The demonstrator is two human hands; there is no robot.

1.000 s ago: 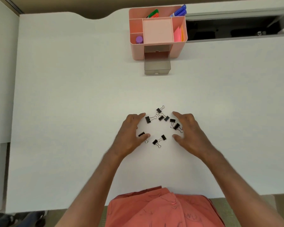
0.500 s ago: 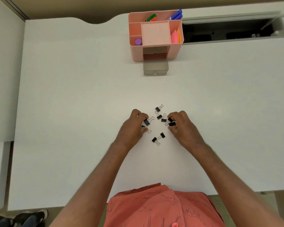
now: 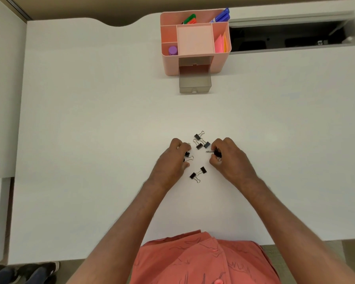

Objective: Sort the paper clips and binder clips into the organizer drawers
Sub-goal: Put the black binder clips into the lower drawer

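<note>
Left hand (image 3: pixel 173 158): curling its fingers round binder clips (image 3: pixel 187 154), seemingly two.
Right hand (image 3: pixel 231 158): pinching a clip (image 3: pixel 214 152) off the desk (image 3: pixel 90 130).
Loose clips (image 3: pixel 199 141): lying between the hands; a pair (image 3: pixel 198 174) sitting nearer the person.
Drawer (image 3: pixel 195 84): standing pulled out of the organizer (image 3: pixel 195 41), well apart from the clips.

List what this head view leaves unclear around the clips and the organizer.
- Clip count in the left hand: curled fingers hide it.
- Right hand grip: clips partly covered.
- Open drawer: contents too faint to tell.
- Paper clips: none discernible.
- Upper drawer: too dim to see inside.
</note>
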